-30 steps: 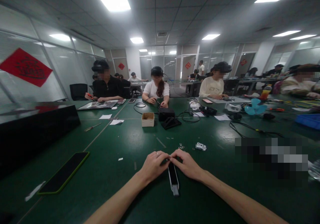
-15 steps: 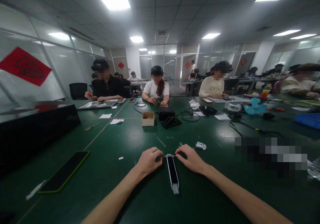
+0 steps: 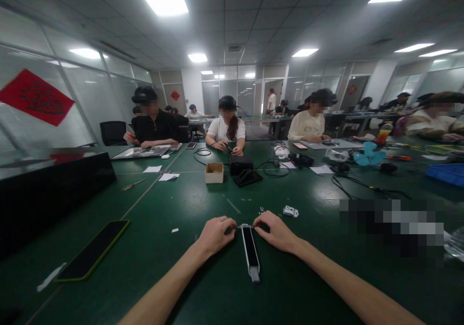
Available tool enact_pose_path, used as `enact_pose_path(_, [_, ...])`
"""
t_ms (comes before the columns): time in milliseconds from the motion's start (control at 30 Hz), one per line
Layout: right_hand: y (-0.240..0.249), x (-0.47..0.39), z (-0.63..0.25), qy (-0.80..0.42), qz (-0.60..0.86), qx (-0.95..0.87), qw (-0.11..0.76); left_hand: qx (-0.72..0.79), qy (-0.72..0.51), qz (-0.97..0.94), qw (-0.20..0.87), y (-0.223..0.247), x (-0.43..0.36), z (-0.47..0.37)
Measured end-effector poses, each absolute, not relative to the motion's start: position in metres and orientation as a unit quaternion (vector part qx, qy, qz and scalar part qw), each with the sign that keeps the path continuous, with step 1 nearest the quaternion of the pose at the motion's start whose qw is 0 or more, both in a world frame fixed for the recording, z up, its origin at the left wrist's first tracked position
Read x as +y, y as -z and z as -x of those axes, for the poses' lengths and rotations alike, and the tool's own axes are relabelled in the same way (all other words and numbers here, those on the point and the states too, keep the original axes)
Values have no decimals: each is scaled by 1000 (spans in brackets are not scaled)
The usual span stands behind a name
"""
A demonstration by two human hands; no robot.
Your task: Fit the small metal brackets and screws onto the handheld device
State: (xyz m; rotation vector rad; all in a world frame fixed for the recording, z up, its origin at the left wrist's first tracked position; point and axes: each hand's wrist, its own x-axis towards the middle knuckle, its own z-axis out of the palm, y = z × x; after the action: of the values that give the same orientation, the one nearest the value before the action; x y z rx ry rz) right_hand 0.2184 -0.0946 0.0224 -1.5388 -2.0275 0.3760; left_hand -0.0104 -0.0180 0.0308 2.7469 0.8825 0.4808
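A long, narrow device (image 3: 251, 250) with a black face, white edges and a grey near end lies on the green table between my hands. Beside its far end, on the left, my left hand (image 3: 217, 234) is closed in a pinch. My right hand (image 3: 276, 231) pinches at the opposite side of that end. Something thin and dark seems to run from the fingertips to the device, too small to name. Just beyond my right hand lie small metal bits (image 3: 261, 210) and a silvery bracket-like part (image 3: 290, 211).
To the left lies a phone (image 3: 93, 250) in a green case, near a screwdriver (image 3: 134, 184). A small box (image 3: 214, 173) and a black case (image 3: 241, 164) stand ahead. At right are a blue fan (image 3: 369, 154), cables and a blue tray (image 3: 445, 174). People sit across the table.
My hands stay at the device's far end, with only a slight shift of the right hand. A person standing in the background has moved left.
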Motion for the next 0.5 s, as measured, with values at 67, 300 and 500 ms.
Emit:
enact_pose_path(67, [-23, -95, -218, -148, 573, -755, 282, 303, -166, -931, 117, -30, -18, 10])
enact_pose_path(300, [-22, -95, -217, -161, 573, -750, 289, 315, -173, -919, 160, -29, -18, 9])
enact_pose_path(500, [-20, -94, -217, -156, 567, -751, 300, 319, -186, -911, 184, -25, -16, 9])
